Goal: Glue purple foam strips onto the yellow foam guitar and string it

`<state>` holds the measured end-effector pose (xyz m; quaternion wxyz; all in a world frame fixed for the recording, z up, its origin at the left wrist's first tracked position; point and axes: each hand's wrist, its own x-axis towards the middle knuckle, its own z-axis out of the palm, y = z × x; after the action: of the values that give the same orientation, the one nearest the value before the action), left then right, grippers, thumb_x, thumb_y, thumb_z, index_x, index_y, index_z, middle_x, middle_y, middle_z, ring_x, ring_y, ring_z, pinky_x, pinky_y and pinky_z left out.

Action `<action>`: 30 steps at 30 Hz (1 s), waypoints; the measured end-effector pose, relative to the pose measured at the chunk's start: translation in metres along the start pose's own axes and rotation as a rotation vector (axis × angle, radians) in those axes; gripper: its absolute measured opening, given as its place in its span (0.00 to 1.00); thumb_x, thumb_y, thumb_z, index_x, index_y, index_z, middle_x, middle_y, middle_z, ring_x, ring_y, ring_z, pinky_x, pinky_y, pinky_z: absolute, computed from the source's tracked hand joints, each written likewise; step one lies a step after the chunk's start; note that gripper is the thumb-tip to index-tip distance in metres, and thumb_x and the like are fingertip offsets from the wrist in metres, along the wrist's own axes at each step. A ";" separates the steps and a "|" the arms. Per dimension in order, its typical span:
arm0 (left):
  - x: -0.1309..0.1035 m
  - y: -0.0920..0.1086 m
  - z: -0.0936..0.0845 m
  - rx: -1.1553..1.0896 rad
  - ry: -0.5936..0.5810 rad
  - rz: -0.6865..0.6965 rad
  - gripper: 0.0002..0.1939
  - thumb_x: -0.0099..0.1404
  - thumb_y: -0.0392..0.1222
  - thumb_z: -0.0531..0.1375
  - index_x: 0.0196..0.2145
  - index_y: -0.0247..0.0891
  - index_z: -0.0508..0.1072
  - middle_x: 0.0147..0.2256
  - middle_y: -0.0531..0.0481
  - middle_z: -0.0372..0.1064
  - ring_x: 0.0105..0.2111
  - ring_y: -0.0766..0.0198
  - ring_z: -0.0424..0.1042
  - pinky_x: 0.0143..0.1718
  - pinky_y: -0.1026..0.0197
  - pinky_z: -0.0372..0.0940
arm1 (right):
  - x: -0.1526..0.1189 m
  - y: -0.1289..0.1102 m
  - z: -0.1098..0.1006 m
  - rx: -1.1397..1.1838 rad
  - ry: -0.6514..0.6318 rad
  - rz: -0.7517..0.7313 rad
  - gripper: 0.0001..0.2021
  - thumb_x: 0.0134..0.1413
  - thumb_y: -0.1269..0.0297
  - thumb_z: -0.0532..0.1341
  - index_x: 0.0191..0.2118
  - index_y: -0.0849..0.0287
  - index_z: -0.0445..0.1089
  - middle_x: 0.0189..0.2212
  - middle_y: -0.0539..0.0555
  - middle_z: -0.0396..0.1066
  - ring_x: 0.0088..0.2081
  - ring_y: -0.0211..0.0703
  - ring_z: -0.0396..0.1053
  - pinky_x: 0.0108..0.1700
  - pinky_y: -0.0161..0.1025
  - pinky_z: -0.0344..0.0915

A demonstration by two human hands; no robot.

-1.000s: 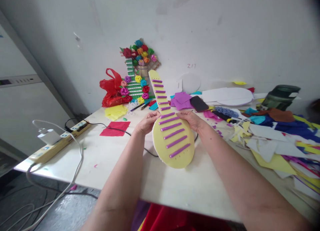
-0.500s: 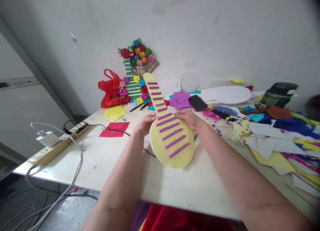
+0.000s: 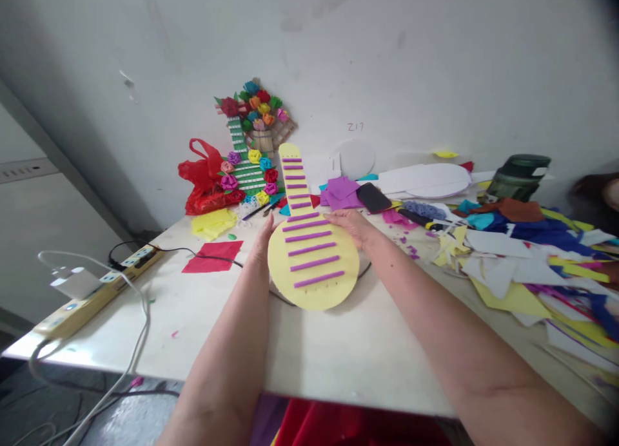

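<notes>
At the table's (image 3: 309,362) left end, there's the yellow power strip (image 3: 57,321) with a white charger (image 3: 76,283) plugged in, and moving right, a red paper piece (image 3: 213,257) lying flat. Behind it come the red plastic bag (image 3: 200,178) and a green guitar-shaped craft (image 3: 237,134) trimmed with paper flowers, up against the wall. Now the left hand (image 3: 264,232), at the left edge of the yellow guitar-shaped board (image 3: 314,298): its fingers are largely hidden, so how far it's open, I can't tell. The board itself is front and centre, raised with its neck up, purple strips running across it. And the right hand (image 3: 349,224) has thumb and fingers closed on its right edge, where neck meets body! Beyond that, purple paper (image 3: 341,193), a dark flat object (image 3: 373,198), white cut-outs (image 3: 425,180), then heaped paper scraps (image 3: 503,272) near a dark green bottle (image 3: 518,178).
</notes>
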<state>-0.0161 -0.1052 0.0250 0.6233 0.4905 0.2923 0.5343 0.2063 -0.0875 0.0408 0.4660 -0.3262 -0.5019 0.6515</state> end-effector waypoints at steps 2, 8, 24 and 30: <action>0.000 -0.001 -0.008 -0.054 -0.013 -0.064 0.31 0.54 0.66 0.50 0.37 0.33 0.72 0.32 0.40 0.73 0.40 0.49 0.71 0.40 0.51 0.65 | 0.003 0.001 0.003 -0.029 0.061 -0.035 0.08 0.36 0.62 0.67 0.24 0.58 0.69 0.23 0.52 0.73 0.27 0.44 0.70 0.35 0.44 0.68; 0.002 -0.006 -0.021 -0.041 -0.046 -0.111 0.19 0.52 0.47 0.61 0.40 0.33 0.72 0.32 0.42 0.74 0.38 0.51 0.72 0.42 0.53 0.66 | 0.004 0.002 0.006 -0.179 0.200 -0.138 0.06 0.39 0.62 0.65 0.22 0.58 0.69 0.21 0.51 0.71 0.26 0.43 0.69 0.34 0.42 0.67; 0.001 -0.009 -0.022 -0.046 -0.013 -0.159 0.18 0.55 0.39 0.60 0.44 0.30 0.71 0.34 0.39 0.74 0.35 0.52 0.73 0.41 0.53 0.67 | 0.006 -0.003 0.005 -0.473 0.036 -0.273 0.13 0.46 0.63 0.61 0.41 0.53 0.73 0.47 0.53 0.69 0.45 0.44 0.68 0.50 0.44 0.60; 0.002 -0.009 -0.022 -0.035 -0.010 -0.165 0.21 0.56 0.40 0.60 0.46 0.28 0.69 0.36 0.38 0.73 0.35 0.51 0.73 0.41 0.51 0.67 | 0.000 -0.007 0.009 -0.707 0.090 -0.340 0.11 0.49 0.65 0.59 0.39 0.54 0.74 0.44 0.54 0.71 0.45 0.43 0.68 0.51 0.43 0.59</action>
<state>-0.0316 -0.0962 0.0099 0.6750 0.4564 0.3192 0.4839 0.2006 -0.0900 0.0500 0.4477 -0.4070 -0.7213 0.3370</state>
